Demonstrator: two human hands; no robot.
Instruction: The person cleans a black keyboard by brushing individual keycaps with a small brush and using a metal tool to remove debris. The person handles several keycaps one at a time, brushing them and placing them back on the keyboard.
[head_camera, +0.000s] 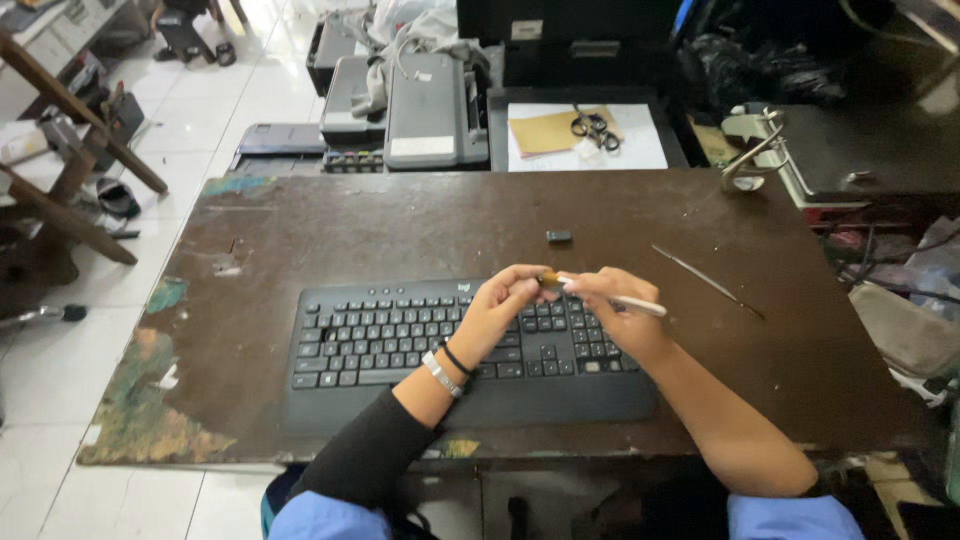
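Worn dark desk (300, 215), cluttered workshop behind. Right hand (620, 305) pinches small white-handled brush (625, 300), left hand (497, 310) closed around bristle tip — both over black keyboard (400, 345), steadying tip. Beyond: loose black keycap (559, 237), thin metal pick (708, 282).

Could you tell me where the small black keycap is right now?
The keycap lies on the brown table, just beyond the keyboard, above both hands.

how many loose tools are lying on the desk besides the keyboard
2: a thin metal rod right of the black keyboard, and a small black block behind the hands. Others may be hidden under the arms.
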